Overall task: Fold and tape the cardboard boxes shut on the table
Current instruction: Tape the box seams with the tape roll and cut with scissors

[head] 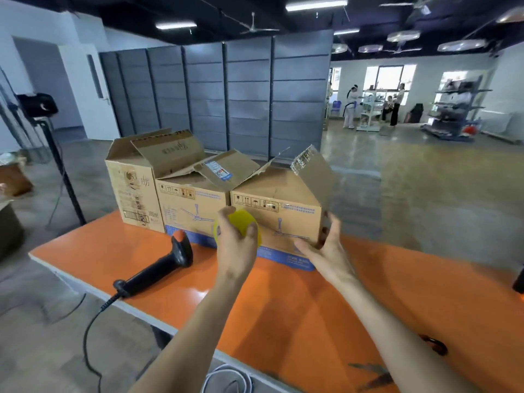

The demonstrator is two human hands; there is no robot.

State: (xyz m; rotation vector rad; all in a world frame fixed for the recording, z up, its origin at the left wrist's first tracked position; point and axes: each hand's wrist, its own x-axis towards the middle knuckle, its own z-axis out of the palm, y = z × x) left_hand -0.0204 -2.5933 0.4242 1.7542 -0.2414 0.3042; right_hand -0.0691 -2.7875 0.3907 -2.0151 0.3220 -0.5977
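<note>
Three cardboard boxes stand in a row at the far side of the orange worktop (pixel 283 307), around twelve o'clock from the person, and all three have their top flaps up. The tall box (pixel 133 191) sits at eleven o'clock, touching the middle box (pixel 192 211), which in turn sits hard against the right box (pixel 280 219). A labelled flap (pixel 224 168) of the middle box leans over toward one o'clock. On the right box an upright flap (pixel 314 171) rises at its two o'clock edge, with clear tape shining on its upper end.

Now the hands. The left hand (pixel 236 245) is raised in front of the seam between the middle and right boxes, its grip curled round a yellow tape roll (pixel 243 221), thumb up at eleven o'clock of the roll and a fingertip hooked over its three o'clock edge. The right hand (pixel 326 248) is out at one o'clock, its grip apart, fingers spread and straight, at the near right corner of the right box. The fingertips seem to touch the cardboard there, though the blur makes that hard to call.

At nine o'clock on the worktop lies a black barcode scanner (pixel 161 268), head toward the boxes, its cable (pixel 90 330) trailing off the near-left edge to the floor. Behind the boxes runs a grey partition (pixel 226 95).
</note>
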